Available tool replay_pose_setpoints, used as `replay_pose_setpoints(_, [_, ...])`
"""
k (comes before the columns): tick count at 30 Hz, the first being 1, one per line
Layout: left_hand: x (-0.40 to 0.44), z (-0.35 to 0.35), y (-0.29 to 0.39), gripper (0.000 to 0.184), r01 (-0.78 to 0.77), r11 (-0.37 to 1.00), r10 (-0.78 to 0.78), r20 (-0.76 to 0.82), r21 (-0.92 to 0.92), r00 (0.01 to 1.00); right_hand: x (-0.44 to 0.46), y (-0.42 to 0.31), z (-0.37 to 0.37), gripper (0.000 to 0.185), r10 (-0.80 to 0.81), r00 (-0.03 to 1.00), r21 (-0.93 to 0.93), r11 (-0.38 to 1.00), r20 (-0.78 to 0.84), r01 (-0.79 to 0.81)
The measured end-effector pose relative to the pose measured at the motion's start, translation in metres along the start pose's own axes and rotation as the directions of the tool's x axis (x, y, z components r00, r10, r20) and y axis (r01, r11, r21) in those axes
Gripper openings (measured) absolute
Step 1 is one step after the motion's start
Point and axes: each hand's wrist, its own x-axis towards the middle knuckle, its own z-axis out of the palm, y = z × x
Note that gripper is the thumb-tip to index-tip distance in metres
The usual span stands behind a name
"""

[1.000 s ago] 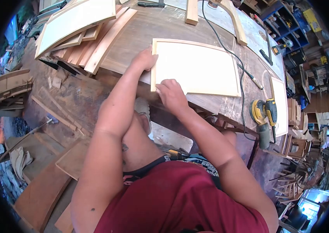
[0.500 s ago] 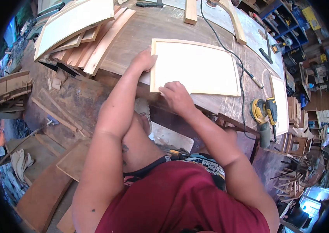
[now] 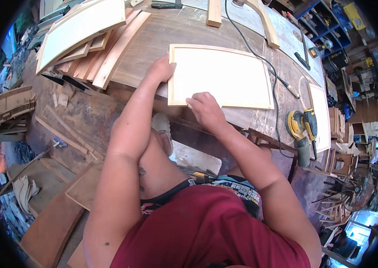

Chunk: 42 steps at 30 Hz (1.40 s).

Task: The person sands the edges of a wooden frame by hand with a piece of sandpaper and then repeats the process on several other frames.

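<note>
A white panel with a pale wooden frame (image 3: 222, 73) lies flat on the workbench, its near edge along the bench's front. My left hand (image 3: 161, 69) is closed around the left side of the frame, near its far corner. At the near edge, right of the near left corner, my right hand (image 3: 207, 109) rests with its fingers bent together against the frame. Anything inside those fingers is hidden from view.
A yellow-and-black sander (image 3: 297, 125) sits at the bench's right end beside another pale panel (image 3: 320, 118). A dark cord (image 3: 247, 42) runs behind the framed panel. Curved boards and panels (image 3: 86, 29) are stacked at left. Wood strips (image 3: 62, 134) lie on the floor.
My right hand has slid a little to the right along the frame's near edge. My left hand keeps its hold on the left side. The whole view has shifted slightly.
</note>
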Motion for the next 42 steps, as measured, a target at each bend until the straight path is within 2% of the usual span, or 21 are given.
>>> replay_pose_setpoints(2, [0.007, 0.007, -0.007, 0.069, -0.031, 0.999, 0.032, -0.021, 0.024, 0.999, 0.003, -0.008, 0.005, 0.021, 0.022, 1.000, 0.014, 1.000, -0.007, -0.022])
replay_pose_setpoints(4, [0.012, 0.010, -0.007, 0.068, 0.030, 0.999, -0.031, -0.024, -0.030, 0.999, 0.017, -0.026, 0.012, 0.017, 0.024, 1.000, 0.015, 1.000, 0.006, -0.024])
replay_pose_setpoints(7, [0.013, 0.012, -0.008, 0.068, 0.045, 0.999, -0.045, -0.055, 0.003, 0.997, 0.015, -0.026, 0.003, 0.016, 0.010, 1.000, 0.043, 0.999, -0.006, -0.010])
replay_pose_setpoints(11, [0.012, 0.009, -0.009, 0.067, 0.048, 0.999, -0.047, -0.044, 0.008, 0.998, -0.028, 0.028, -0.028, 0.022, 0.025, 0.999, -0.029, 0.999, -0.024, -0.026])
replay_pose_setpoints(14, [0.008, 0.007, -0.005, 0.066, 0.022, 0.999, -0.020, -0.039, 0.035, 0.999, -0.054, 0.051, -0.066, 0.019, 0.096, 0.995, -0.059, 0.994, 0.014, -0.095])
replay_pose_setpoints(16, [0.004, 0.007, -0.001, 0.065, 0.009, 0.988, 0.005, -0.088, 0.157, 0.996, -0.062, 0.055, -0.076, 0.016, 0.132, 0.991, -0.092, 0.987, -0.021, -0.133])
replay_pose_setpoints(20, [0.005, 0.014, 0.002, 0.064, -0.002, 0.988, 0.025, -0.146, 0.156, 0.989, -0.039, 0.030, -0.024, 0.021, 0.120, 0.991, -0.062, 0.990, -0.060, -0.124])
replay_pose_setpoints(24, [-0.018, 0.005, 0.022, 0.060, 0.097, 0.970, -0.055, -0.185, 0.225, 0.981, -0.024, 0.005, -0.018, 0.027, 0.094, 0.995, -0.049, 0.994, -0.043, -0.096])
replay_pose_setpoints(29, [-0.026, 0.003, 0.033, 0.055, 0.138, 0.962, -0.092, -0.194, 0.238, 0.977, -0.087, 0.068, -0.068, 0.024, 0.121, 0.989, -0.169, 0.976, -0.088, -0.134])
replay_pose_setpoints(31, [-0.019, 0.017, 0.025, 0.050, 0.034, 0.927, 0.112, -0.363, 0.373, 0.925, -0.098, 0.071, -0.088, 0.023, 0.138, 0.986, -0.167, 0.974, -0.097, -0.153])
replay_pose_setpoints(32, [-0.015, 0.024, 0.022, 0.050, 0.030, 0.927, 0.117, -0.363, 0.374, 0.925, -0.100, 0.071, -0.094, 0.023, 0.155, 0.982, -0.166, 0.971, -0.106, -0.171])
replay_pose_setpoints(35, [0.000, 0.043, 0.016, 0.049, -0.019, 0.950, 0.158, -0.428, 0.311, 0.890, -0.089, 0.061, -0.048, 0.021, 0.115, 0.974, -0.128, 0.982, -0.193, -0.141])
replay_pose_setpoints(36, [0.004, 0.047, 0.011, 0.049, -0.028, 0.947, 0.178, -0.449, 0.321, 0.876, -0.074, 0.048, -0.028, 0.018, 0.156, 0.975, -0.087, 0.981, -0.157, -0.171])
replay_pose_setpoints(37, [0.007, 0.050, 0.007, 0.049, -0.035, 0.942, 0.197, -0.465, 0.333, 0.863, -0.055, 0.029, -0.017, 0.016, 0.179, 0.981, -0.133, 0.973, -0.071, -0.187])
replay_pose_setpoints(39, [0.008, 0.051, 0.005, 0.049, -0.051, 0.944, 0.199, -0.437, 0.326, 0.878, -0.025, -0.001, -0.005, 0.021, 0.132, 0.986, -0.027, 0.990, -0.098, -0.135])
replay_pose_setpoints(42, [0.004, 0.042, 0.016, 0.047, 0.015, 0.954, 0.107, -0.387, 0.300, 0.916, -0.022, -0.008, -0.014, 0.026, 0.090, 0.991, -0.009, 0.996, -0.094, -0.091])
